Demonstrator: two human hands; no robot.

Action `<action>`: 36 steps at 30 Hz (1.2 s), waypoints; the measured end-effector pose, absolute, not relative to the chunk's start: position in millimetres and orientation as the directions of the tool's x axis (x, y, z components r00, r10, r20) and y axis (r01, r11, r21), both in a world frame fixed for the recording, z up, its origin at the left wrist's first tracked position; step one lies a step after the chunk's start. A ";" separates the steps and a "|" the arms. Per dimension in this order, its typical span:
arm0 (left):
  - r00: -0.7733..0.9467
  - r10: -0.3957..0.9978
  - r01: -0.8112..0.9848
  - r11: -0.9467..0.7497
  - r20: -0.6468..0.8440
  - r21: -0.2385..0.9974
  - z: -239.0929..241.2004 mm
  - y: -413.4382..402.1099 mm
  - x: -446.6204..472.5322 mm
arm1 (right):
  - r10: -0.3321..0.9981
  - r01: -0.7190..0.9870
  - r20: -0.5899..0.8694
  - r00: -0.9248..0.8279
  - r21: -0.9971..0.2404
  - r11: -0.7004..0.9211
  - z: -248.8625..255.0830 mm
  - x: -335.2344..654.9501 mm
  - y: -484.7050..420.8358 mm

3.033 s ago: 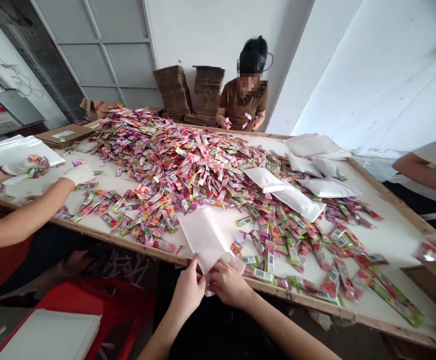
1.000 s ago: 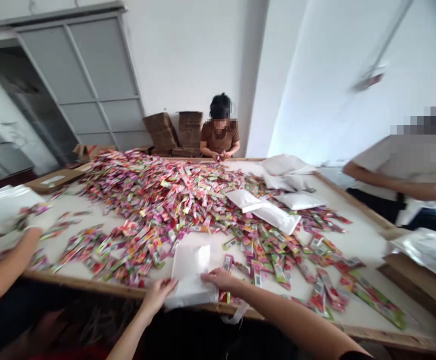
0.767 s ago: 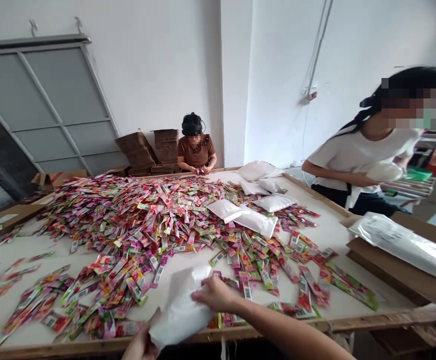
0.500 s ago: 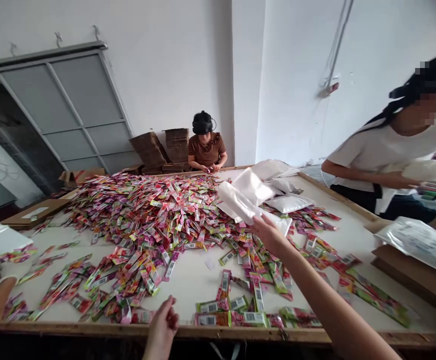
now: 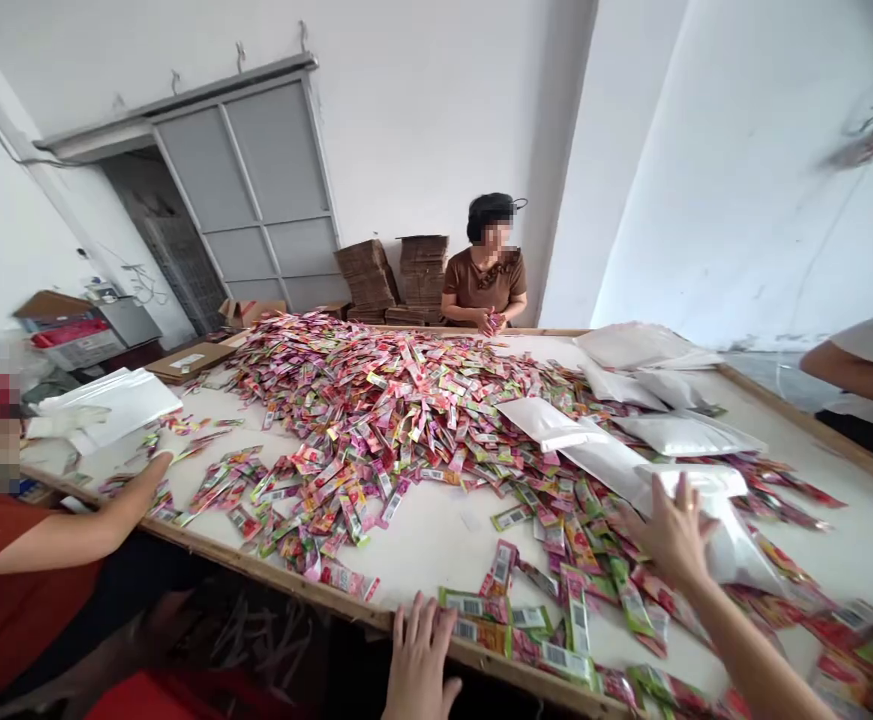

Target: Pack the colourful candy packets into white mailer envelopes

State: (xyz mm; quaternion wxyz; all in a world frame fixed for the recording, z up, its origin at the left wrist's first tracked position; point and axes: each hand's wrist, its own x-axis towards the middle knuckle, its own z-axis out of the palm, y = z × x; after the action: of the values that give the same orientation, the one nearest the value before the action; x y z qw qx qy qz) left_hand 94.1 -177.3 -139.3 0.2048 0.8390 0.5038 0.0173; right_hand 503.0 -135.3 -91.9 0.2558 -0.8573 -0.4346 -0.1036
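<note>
My left hand lies with its fingers spread at the wooden front edge of the table, close to several small printed sachets in green, red and pink. My right hand is open, its fingers spread over or against a white pouch that lies on the sachets. Whether the fingertips press on the pouch is hard to tell. Another white pouch lies just right of this hand. Beyond both hands spreads a large heap of sachets.
Filled white pouches lie at the right back. A seated person handles sachets across the table. At the left a co-worker's arm reaches over the edge beside white sheets. Another person's arm shows at the right.
The view has swung left. My right hand has lowered the white pouch onto the sachets and its fingers have spread. My left hand has gone from curled to flat at the table edge.
</note>
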 end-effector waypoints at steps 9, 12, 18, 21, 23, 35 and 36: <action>0.462 0.879 0.782 -0.339 -0.120 0.523 -141.7 -188.2 100.0 | 0.958 0.949 0.196 0.209 -0.277 -0.150 -105.7 418.3 -112.9; 0.440 0.896 0.624 -0.261 -0.056 0.736 -123.7 -174.1 84.8 | 0.983 0.975 -0.176 0.058 -0.203 -0.094 -140.8 358.2 -130.9; -0.040 0.994 0.689 -0.047 0.102 0.723 -83.7 -48.7 -9.4 | 0.993 0.897 -0.118 -0.024 -0.441 -0.030 -93.0 368.2 -73.7; -0.065 0.996 0.906 0.036 0.055 0.422 -92.8 -2.8 -21.4 | 0.998 0.942 -0.059 -0.025 -0.336 0.004 -74.8 383.2 -24.8; -0.001 0.997 0.947 0.025 -0.074 0.321 -108.1 2.8 -4.4 | 0.987 0.967 -0.132 0.094 -0.225 -0.122 -82.1 379.7 -1.1; 0.286 0.949 0.833 -0.177 -0.135 0.524 -123.6 -72.5 70.5 | 0.935 0.961 -0.291 0.201 -0.127 -0.246 -105.1 295.1 -53.4; 0.291 0.953 0.814 -0.202 -0.081 0.544 -121.1 -70.4 60.2 | 0.943 0.962 -0.304 0.134 -0.188 -0.197 -97.9 303.0 -59.5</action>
State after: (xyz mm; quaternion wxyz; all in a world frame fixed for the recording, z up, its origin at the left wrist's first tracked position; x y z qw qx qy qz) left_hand 60.2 -70.4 -121.1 0.2517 0.7629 0.5792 0.1382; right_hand 303.0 -59.5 -97.9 -0.0263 -0.7526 -0.6329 0.1797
